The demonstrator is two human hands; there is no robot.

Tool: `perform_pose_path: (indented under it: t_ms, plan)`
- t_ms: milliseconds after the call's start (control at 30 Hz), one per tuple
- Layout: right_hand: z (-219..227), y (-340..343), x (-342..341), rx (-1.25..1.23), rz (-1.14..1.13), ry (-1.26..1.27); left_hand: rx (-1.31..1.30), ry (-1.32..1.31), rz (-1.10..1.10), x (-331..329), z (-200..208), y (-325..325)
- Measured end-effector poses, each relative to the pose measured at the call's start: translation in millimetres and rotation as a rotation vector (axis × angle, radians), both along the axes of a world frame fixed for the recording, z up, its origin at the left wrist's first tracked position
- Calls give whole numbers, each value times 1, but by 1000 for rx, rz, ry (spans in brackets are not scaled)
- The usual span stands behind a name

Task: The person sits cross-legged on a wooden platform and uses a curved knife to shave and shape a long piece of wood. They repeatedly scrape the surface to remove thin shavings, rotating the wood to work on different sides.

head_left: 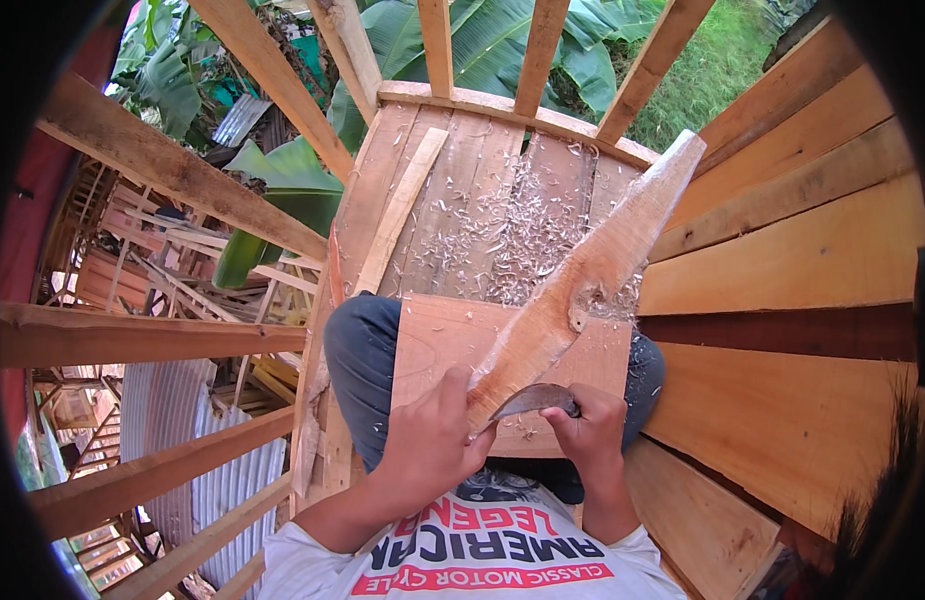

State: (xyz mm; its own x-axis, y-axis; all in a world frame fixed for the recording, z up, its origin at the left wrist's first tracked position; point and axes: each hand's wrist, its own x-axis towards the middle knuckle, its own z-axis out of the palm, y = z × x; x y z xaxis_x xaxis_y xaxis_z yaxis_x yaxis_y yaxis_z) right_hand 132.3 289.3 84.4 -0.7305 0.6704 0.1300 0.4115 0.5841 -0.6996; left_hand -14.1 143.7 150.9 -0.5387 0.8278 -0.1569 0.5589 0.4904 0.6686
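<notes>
A long, roughly shaped piece of wood (553, 300) slants from between my hands up to the far right, with a knot hole near its middle. My left hand (438, 425) is closed around its near end. In my right hand (593, 425) is a curved knife (533, 400), its thumb resting along the blade. That blade's edge lies against the right side of the wood's near end; how the handle is gripped is mostly hidden. Beneath, a flat wooden board (433, 335) rests across my lap and supports the piece.
Curled wood shavings (513, 220) litter the plank floor (388, 135) ahead. A narrow wood strip (408, 205) lies at its left. Slatted rails (163, 345) stand left and ahead; a plank wall (783, 255) rises close on the right. Large leaves (483, 45) grow beyond the far edge.
</notes>
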Motion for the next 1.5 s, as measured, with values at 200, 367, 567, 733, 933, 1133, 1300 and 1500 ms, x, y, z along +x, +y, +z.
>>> perform_pose_path:
  t_ms: [200, 367, 567, 733, 933, 1133, 1300, 1500]
  plan:
    - [-3, 9, 6, 124, -18, -23, 36, -41, 6, 6, -7, -1]
    - [-6, 13, 8, 172, -47, -12, 27, -60, -13, 10, -7, -3]
    - [-7, 23, 11, 158, -142, 4, -10, -119, -8, 12, -4, -3]
    - [-14, 47, 23, 79, -256, 46, -3, -203, -28, 20, -13, -12]
    - [-10, 10, 14, -56, -32, 24, -28, -160, 49, 8, -11, -3]
    - [-6, -1, 3, -43, 20, -31, -52, -207, 32, 7, -7, -1]
    - [-7, 8, 4, 97, 13, -59, 14, -228, 40, 11, -15, -2]
    - [-13, 17, 8, 165, -7, -78, 7, -256, 31, 15, -17, -2]
